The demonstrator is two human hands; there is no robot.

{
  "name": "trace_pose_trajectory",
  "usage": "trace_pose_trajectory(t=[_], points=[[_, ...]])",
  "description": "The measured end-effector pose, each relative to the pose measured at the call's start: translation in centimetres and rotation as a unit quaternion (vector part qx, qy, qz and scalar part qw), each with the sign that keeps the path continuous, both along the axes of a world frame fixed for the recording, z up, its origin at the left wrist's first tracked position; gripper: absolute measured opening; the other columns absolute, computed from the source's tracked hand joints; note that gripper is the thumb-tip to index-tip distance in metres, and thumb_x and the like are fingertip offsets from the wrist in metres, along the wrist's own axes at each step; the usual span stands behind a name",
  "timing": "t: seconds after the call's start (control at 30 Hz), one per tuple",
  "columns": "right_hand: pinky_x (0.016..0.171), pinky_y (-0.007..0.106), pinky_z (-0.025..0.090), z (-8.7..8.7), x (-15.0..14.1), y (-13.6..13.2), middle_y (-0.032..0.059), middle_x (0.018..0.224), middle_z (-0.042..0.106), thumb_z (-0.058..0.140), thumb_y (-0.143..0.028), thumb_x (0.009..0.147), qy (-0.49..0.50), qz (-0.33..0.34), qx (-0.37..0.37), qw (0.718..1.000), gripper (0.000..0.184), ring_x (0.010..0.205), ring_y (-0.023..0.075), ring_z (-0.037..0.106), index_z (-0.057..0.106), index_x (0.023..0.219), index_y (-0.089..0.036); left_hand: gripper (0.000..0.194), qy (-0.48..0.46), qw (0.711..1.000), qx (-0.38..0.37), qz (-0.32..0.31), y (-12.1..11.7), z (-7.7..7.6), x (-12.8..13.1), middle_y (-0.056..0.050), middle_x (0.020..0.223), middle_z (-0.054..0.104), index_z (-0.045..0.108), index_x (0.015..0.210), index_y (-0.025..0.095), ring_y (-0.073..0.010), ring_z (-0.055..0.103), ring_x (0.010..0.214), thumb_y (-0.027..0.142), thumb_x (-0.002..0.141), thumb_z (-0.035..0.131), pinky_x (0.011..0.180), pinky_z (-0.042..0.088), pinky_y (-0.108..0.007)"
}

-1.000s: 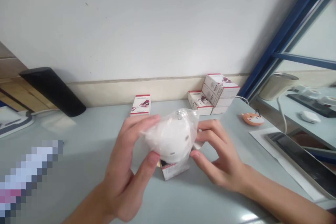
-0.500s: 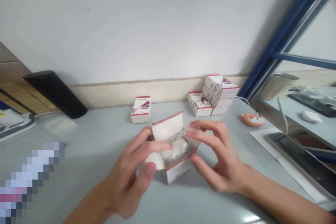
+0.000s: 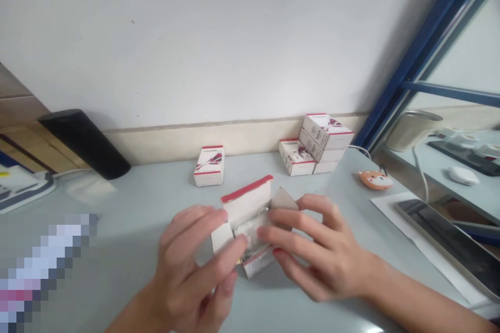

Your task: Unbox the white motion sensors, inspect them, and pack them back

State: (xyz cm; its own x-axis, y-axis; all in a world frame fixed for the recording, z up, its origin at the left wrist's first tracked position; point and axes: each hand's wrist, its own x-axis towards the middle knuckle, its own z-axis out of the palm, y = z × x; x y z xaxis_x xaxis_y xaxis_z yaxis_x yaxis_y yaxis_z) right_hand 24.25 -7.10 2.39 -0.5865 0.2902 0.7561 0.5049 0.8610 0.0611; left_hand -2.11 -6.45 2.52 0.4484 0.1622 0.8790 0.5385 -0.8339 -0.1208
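Note:
A small white cardboard box [image 3: 258, 266] with red edging stands open on the desk in front of me, its red-edged lid [image 3: 247, 199] tilted back and its side flaps spread. Inside lies a clear plastic bag [image 3: 250, 234]; what it wraps is partly hidden by my fingers. My left hand [image 3: 195, 260] is closed about the box's left side, one fingertip on the bag and another by the left flap. From the right, my right hand [image 3: 316, 244] grips the box, its thumb at the front wall and its fingers reaching in onto the bag.
A closed white box [image 3: 210, 166] stands behind, and several stacked boxes [image 3: 327, 138] stand near the wall. An orange animal-faced case [image 3: 375, 179] and a dark phone-like device [image 3: 449, 244] on white paper lie right. A black cylinder [image 3: 84, 143] leans at left.
Both hands have shifted slightly downward with the box. The plastic bag sits lower and flatter inside it, and my right fingers have moved left onto the bag.

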Motion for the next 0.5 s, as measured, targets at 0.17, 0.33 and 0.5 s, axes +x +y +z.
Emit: trace_pose_trajectory(t=[0.17,0.33,0.5], points=[[0.094,0.04,0.047,0.1,-0.8,-0.1,0.005,0.11,0.079,0.061,-0.014,0.091,0.032,0.016,-0.005,0.999,0.032,0.095,0.0212,0.067,0.067,0.122,-0.013,0.029,0.033,0.999,-0.02,-0.014,-0.2,0.2,0.4,-0.012,0.105,0.071,0.069,0.094,0.015,-0.0284,0.063,0.099,0.004,0.072,0.054,0.081,0.056,-0.044],[0.084,0.035,0.054,0.6,-0.4,0.4,0.0107,0.108,0.073,0.053,-0.009,0.089,0.105,0.084,0.002,0.991,0.037,0.095,0.019,0.069,0.062,0.125,-0.009,0.034,0.019,0.996,-0.068,-0.056,-0.2,0.6,0.4,-0.012,0.095,0.073,0.067,0.1,0.011,-0.0277,0.063,0.095,-0.001,0.071,0.055,0.08,0.055,-0.044],[0.084,0.038,0.054,1.2,2.8,4.0,0.0088,0.108,0.073,0.059,-0.006,0.09,0.14,-0.13,0.023,0.981,0.031,0.098,0.0238,0.068,0.066,0.117,-0.02,0.032,-0.002,0.99,-0.103,-0.095,0.2,0.2,0.3,-0.012,0.096,0.07,0.066,0.098,0.013,-0.0262,0.062,0.094,-0.003,0.072,0.053,0.079,0.055,-0.043]])
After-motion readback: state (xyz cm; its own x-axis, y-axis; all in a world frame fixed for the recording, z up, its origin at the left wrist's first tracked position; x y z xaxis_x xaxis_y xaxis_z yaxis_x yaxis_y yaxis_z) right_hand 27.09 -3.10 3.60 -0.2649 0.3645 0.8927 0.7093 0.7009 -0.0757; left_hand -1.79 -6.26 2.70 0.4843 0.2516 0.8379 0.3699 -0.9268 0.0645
